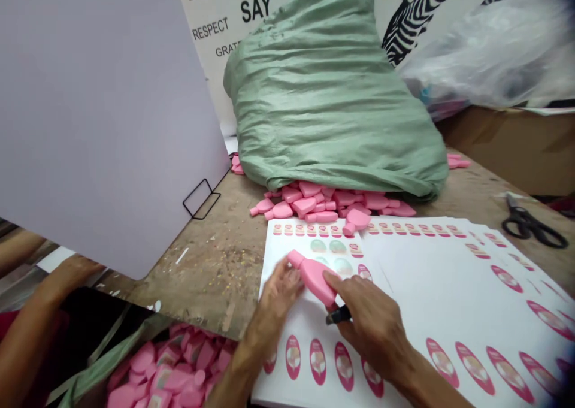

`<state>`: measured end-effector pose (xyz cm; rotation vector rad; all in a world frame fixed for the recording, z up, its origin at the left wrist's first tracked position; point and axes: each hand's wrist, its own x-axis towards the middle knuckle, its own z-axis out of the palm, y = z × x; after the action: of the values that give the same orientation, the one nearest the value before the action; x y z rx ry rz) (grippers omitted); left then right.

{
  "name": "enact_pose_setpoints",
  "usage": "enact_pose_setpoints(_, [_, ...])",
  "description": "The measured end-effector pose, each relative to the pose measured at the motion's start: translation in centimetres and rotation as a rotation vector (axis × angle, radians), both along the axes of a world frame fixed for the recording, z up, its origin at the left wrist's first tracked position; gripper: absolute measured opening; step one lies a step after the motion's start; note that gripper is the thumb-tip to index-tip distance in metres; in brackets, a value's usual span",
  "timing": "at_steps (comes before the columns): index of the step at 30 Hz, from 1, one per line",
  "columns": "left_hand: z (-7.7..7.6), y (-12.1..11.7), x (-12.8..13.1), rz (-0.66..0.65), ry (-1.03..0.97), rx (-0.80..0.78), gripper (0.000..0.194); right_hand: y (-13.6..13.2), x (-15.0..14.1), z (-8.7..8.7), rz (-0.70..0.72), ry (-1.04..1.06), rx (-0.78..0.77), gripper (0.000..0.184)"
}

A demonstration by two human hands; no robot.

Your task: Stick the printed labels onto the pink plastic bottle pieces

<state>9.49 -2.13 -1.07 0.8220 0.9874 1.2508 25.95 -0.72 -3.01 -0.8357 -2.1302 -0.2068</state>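
Note:
A small pink plastic bottle [314, 279] is held tilted above the sticker sheets [294, 321], its cap end toward the upper left. My left hand [279, 291] is closed around the cap end, fingers partly behind it. My right hand [375, 318] grips the base end, thumb on its side. A short black object [338, 315], its kind unclear, sticks out from under the right fingers. The white sheets carry pink oval stickers, small rectangular ones and round greenish ones.
A green sack [336, 108] spills pink bottles [305, 204] behind the sheets. Black scissors [534, 225] lie right. A white board [103, 96] stands left near a black wire stand [201, 199]. More bottles [175, 366] fill a sack below. Another person's hand [67, 276] is at left.

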Motion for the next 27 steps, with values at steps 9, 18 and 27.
enact_pose_setpoints(9, [-0.6,-2.0,1.2,0.137,-0.25,-0.296,0.041,-1.5,3.1,0.0,-0.257,0.23,-0.747,0.034])
enact_pose_setpoints(18, [-0.6,-0.1,0.8,0.131,-0.225,-0.297,0.038,4.3,4.9,-2.4,-0.323,0.005,-0.652,0.016])
enact_pose_setpoints(27, [-0.6,2.8,4.1,-0.051,0.026,-0.189,0.038,6.4,6.2,-3.4,-0.421,-0.154,-0.482,0.015])
